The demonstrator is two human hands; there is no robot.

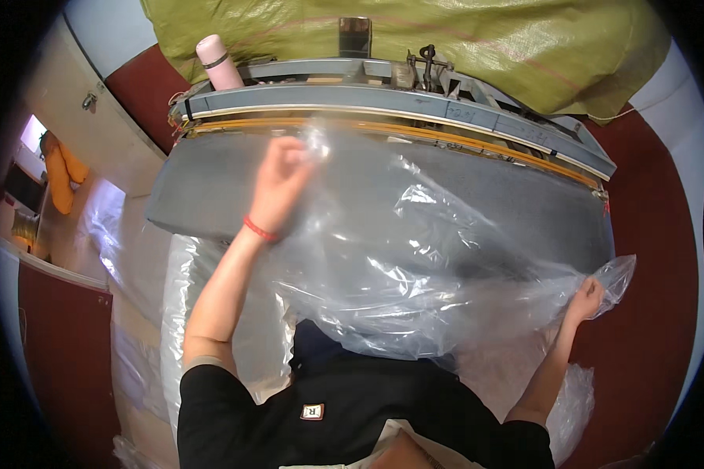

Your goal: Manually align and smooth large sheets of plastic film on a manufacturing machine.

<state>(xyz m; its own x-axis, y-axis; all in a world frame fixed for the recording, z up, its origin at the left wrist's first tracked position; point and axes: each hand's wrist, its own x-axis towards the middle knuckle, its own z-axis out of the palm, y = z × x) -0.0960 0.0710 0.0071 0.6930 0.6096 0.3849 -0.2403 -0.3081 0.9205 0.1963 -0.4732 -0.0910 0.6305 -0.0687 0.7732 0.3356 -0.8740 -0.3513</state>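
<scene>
A large clear plastic sheet (414, 266) spreads between my two hands, creased and shiny, sagging toward my body. My left hand (280, 178), slightly blurred and with a red band at the wrist, is raised over the grey work surface (211, 176). Its fingers are closed on the sheet's upper left edge. Off to the right, my right hand (585, 300) pinches the sheet near its right corner, with a loose flap sticking out past the fingers. Through the sheet, part of the grey surface shows.
Behind the surface runs a long grey metal frame (328, 95) with an orange strip (446, 139) along its front. A pink bottle (220, 66), a dark metal clamp (428, 69) and a dark upright block (355, 37) are by it. A green tarp (524, 47) hangs behind. More plastic film (181, 305) lies below.
</scene>
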